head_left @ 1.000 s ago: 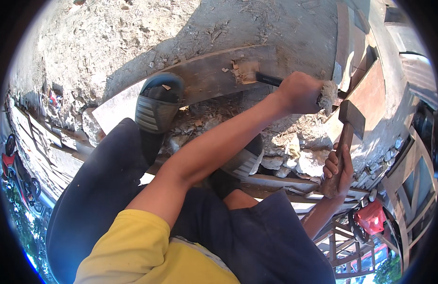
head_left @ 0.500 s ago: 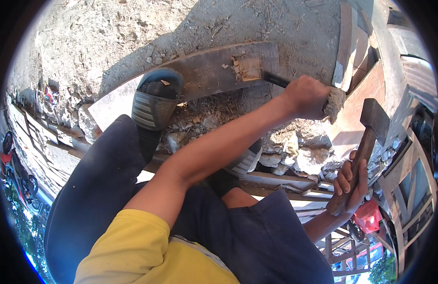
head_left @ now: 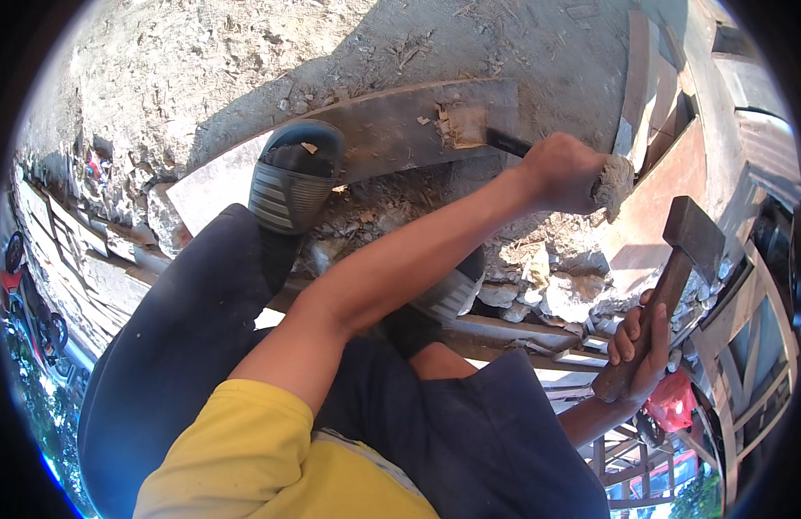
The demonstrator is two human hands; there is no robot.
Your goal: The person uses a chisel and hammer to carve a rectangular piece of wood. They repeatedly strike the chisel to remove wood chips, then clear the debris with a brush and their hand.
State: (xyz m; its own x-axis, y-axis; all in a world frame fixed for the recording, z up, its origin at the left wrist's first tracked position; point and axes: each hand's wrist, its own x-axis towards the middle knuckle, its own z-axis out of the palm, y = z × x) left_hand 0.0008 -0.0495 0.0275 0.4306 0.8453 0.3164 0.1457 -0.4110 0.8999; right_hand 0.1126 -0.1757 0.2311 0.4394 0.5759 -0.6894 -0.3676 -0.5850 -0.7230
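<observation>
A: Start at your left. What is in position?

B: Your left foot, in a striped sandal (head_left: 292, 195), lies across the left portion of a long board (head_left: 387, 131). Farther right, a pale cut patch (head_left: 466, 124) interrupts the board's dark face (a small wood chip (head_left: 423, 120) lies just left of that patch).

A: Where is the chisel?

B: The chisel (head_left: 508, 143) is set at a slant, its dark blade pointing left to the right edge of the patch. Contact between tip and wood cannot be confirmed. Your left hand (head_left: 563, 170) encloses the handle: the fingers are curled round it, with the fingertips hidden. The frayed handle end projects right of your fist.

A: And the hammer?

B: Your right hand (head_left: 653, 362) grips it, fingers wrapped around the wooden handle, thumb on the opposite side. The hammer (head_left: 669, 290) slopes up and right to a block-shaped head, apart from the chisel.

A: What sits beyond that?

B: A red bag (head_left: 671, 403) shows just right of your right wrist.
</observation>
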